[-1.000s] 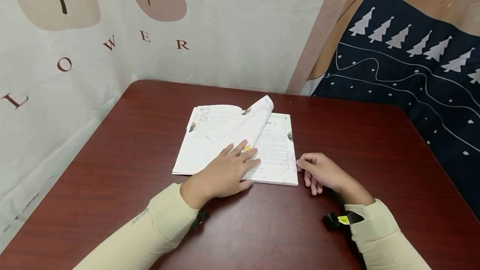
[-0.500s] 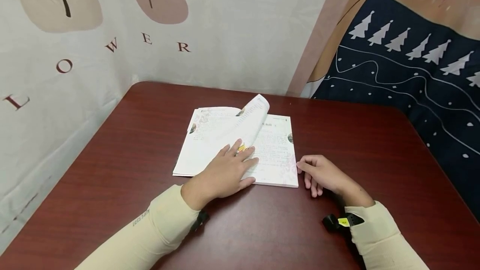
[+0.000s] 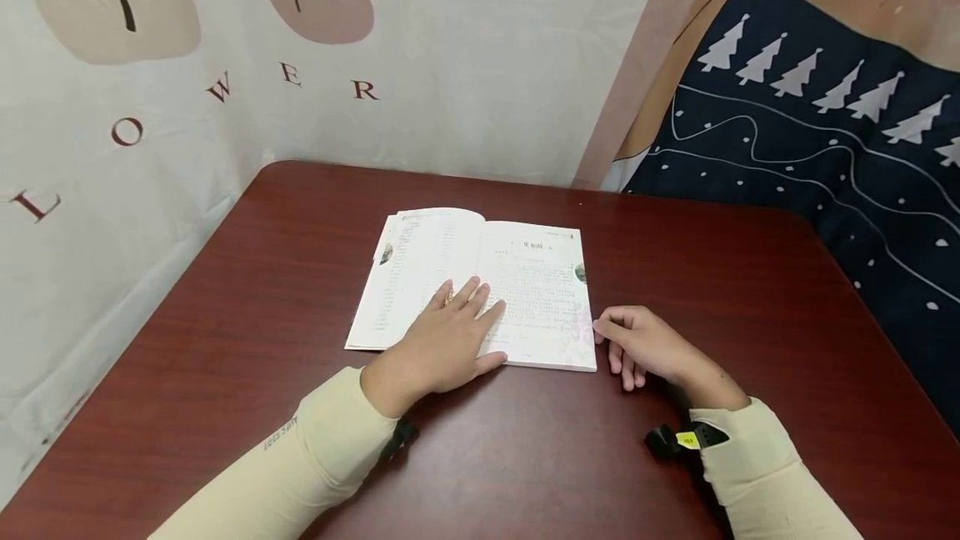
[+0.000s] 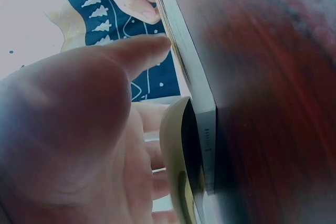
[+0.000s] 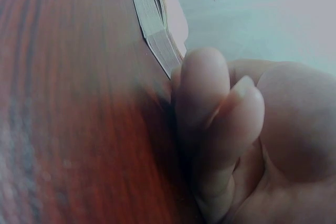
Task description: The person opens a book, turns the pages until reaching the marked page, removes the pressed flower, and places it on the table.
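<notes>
Book (image 3: 536,290) lies opened on table (image 3: 525,457). Left hand (image 3: 442,340), fingers straight and spread, rests across its lower middle, gripping nothing, probably to press it flat. Right hand (image 3: 648,348), loosely curled, holds nothing just beside right edge, seemingly idle.

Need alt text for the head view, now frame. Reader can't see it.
An open book lies on a dark red table, with a person's left hand spread across its lower part. The right hand, loosely curled, is at the book's right edge. Behind are a pale printed backdrop and a navy panel.
</notes>
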### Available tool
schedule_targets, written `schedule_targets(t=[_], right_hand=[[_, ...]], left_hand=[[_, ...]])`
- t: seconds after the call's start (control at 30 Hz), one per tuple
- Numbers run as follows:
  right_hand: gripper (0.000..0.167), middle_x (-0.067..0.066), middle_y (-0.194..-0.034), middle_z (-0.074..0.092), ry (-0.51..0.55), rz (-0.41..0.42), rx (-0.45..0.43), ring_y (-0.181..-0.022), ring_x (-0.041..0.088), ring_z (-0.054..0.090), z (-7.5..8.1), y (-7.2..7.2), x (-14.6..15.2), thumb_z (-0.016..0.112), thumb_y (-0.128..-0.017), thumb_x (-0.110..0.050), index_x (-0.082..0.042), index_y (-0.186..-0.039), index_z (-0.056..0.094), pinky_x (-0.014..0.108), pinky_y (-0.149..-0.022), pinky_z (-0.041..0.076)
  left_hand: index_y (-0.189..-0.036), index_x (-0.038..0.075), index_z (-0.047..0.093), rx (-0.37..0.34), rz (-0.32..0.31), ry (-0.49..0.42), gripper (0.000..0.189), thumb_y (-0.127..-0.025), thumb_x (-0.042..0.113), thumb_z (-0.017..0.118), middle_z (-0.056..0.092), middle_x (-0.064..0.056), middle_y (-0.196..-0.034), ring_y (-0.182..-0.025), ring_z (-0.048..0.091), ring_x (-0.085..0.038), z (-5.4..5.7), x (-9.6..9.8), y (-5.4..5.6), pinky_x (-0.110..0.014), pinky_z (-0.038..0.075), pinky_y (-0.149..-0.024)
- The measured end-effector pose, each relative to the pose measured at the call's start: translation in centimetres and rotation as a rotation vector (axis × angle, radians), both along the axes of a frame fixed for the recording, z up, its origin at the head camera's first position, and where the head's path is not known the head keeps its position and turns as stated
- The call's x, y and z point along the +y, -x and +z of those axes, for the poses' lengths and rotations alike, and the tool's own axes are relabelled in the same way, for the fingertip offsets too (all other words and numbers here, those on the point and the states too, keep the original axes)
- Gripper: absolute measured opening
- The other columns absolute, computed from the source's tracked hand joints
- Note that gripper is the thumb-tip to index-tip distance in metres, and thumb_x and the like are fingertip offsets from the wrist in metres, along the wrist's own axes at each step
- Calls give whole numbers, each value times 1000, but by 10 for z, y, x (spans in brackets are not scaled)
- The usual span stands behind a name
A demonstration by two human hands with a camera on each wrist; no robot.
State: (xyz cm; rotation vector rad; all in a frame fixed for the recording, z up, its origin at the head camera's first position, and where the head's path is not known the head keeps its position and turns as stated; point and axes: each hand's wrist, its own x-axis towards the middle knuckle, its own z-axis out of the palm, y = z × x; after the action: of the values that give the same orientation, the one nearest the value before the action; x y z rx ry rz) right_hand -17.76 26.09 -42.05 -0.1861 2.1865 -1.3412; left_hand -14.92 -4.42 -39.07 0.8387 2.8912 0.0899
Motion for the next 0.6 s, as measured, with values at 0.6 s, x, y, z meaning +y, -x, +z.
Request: schedule_targets(t=[0.6], right_hand=[[29, 8, -59, 59, 0, 5, 6, -37, 18, 58, 1, 1, 0, 46, -106, -24, 2, -95, 55, 29, -36, 46]], left_hand=[[-154, 18, 41, -14, -34, -13, 68, -98, 55, 54, 36, -7, -162, -153, 28, -29, 0, -1, 2, -59, 18, -122]])
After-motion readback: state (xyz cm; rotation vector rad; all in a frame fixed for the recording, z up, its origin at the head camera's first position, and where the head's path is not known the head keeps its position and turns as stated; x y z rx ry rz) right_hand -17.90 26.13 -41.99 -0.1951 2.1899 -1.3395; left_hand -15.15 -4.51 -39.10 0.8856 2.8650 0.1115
